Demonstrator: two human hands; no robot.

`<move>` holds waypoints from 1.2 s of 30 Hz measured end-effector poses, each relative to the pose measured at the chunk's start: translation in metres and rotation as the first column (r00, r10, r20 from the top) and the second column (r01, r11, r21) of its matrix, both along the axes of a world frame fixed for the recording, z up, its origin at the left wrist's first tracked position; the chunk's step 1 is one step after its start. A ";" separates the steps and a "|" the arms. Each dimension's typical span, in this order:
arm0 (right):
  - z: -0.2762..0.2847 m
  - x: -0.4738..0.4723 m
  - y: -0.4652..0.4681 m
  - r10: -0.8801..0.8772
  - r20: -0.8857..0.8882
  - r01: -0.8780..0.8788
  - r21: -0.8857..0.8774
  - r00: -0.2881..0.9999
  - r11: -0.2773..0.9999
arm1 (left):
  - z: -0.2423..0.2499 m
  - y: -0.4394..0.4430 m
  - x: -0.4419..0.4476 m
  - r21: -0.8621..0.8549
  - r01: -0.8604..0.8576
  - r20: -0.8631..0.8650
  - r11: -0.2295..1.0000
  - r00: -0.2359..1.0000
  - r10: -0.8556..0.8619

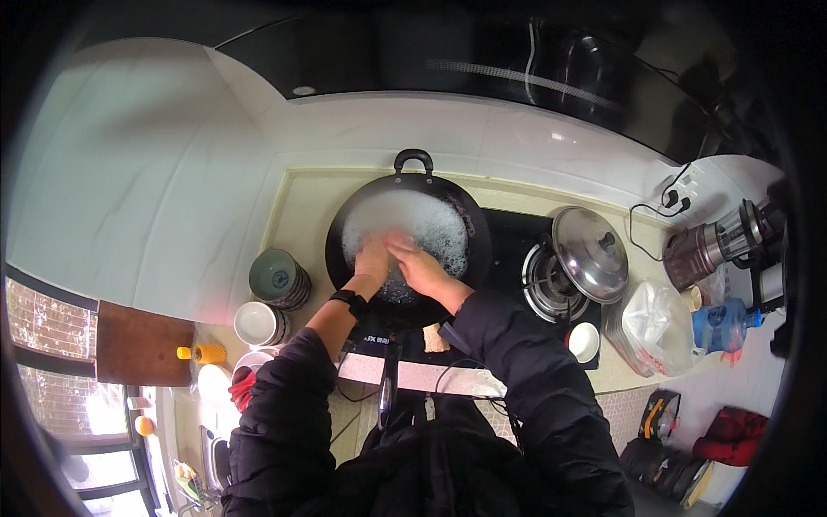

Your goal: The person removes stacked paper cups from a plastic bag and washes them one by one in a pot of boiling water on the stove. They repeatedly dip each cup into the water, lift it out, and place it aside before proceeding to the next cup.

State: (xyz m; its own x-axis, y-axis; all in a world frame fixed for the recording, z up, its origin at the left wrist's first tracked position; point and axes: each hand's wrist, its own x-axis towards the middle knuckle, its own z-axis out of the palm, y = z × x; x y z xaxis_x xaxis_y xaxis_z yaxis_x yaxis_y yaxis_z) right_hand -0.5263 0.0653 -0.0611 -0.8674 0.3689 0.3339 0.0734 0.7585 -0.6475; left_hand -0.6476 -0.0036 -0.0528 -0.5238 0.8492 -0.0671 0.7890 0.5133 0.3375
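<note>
A large dark wok [336, 226] with a loop handle at the back rests over the left side of the black gas hob [507, 242]. White foam [420, 210] covers much of the liquid in it. My left hand [373, 257] and my right hand [417, 263] are close together inside the wok. Foam and blur hide their fingertips, so whether they hold anything does not show. A black band circles my left wrist. The wok's long handle [387, 388] points towards me, and a tan piece of cloth or sponge [435, 338] lies just right of it.
Stacked bowls [273, 274] and white bowls [255, 324] stand at left, near a yellow bottle [203, 353]. On the right are a steel lid [589, 252] by the other burner, a small white bowl [583, 342], a plastic bag [656, 316], a blender [704, 249] and a blue water jug [720, 325].
</note>
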 end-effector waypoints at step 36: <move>-0.010 0.035 0.020 0.142 0.531 0.083 -0.378 0.836 0.922 | 0.017 0.014 -0.009 -0.102 -0.011 0.146 0.995 0.989 0.026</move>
State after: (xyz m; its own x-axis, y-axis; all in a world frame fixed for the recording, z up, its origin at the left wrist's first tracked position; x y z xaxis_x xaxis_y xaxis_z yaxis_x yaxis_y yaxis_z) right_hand -0.4915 0.0849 -0.0708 -0.8754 0.3371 -0.3464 0.4760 0.4765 -0.7392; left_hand -0.6570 0.0101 -0.0358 -0.5176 0.8243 -0.2291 0.7245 0.5648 0.3951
